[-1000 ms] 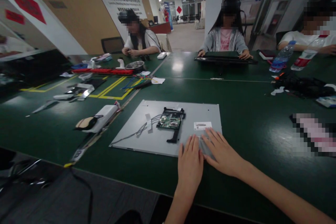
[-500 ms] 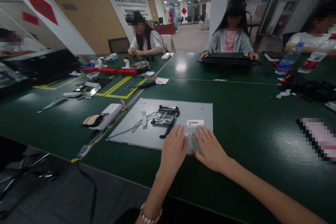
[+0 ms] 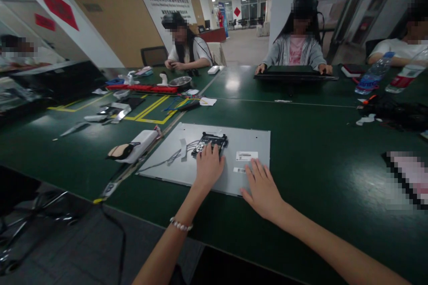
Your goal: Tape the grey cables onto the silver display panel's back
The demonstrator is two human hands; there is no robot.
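Note:
A grey metal panel lies flat on the green table in front of me. A green circuit board in a black frame sits on the panel, with grey cables running off to the left. My left hand rests on the near end of the board, fingers stretched over it. My right hand lies flat and open on the panel's near right part, just below a white label.
A white box with a dark pouch lies left of the panel. Tools, a red bar and a metal bowl sit far left. Three people sit across the table; one holds a black monitor. Bottles and black items stand right.
My left hand has moved forward from beside my right hand onto the circuit board. My right hand has stayed flat on the panel. The view has shifted slightly.

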